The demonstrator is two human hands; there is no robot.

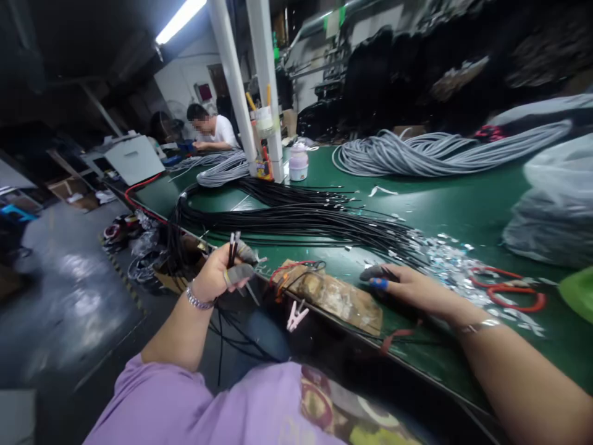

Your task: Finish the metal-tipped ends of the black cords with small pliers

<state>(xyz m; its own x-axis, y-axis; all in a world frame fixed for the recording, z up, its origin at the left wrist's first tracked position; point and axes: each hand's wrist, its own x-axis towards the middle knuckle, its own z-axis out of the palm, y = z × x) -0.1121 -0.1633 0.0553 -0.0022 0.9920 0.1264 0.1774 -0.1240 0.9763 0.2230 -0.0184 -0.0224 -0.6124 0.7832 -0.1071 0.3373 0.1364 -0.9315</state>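
Observation:
My left hand [227, 269], raised at the table's edge, is closed around several black cables [234, 247] whose pale ends stick up above the fingers. Grey covers wrap some of its fingertips. Over the green tabletop, my right hand [398, 284] reaches palm down with fingers stretched out; it wears a dark fingertip cover and a blue band. Whether a dark thing lies under its fingers I cannot make out. Between the hands is a tape-covered wooden block [343, 300] with thin wires. A pink clothes peg [296, 316] hangs at the edge.
A long bundle of black cables [296, 219] crosses the green table [440, 207]. Scraps [454, 259] and red-handled scissors [519, 293] lie right. Behind are grey cable coils [407, 154], a lidded cup [298, 164] and white posts [264, 80]. Another person [215, 130] sits farther back.

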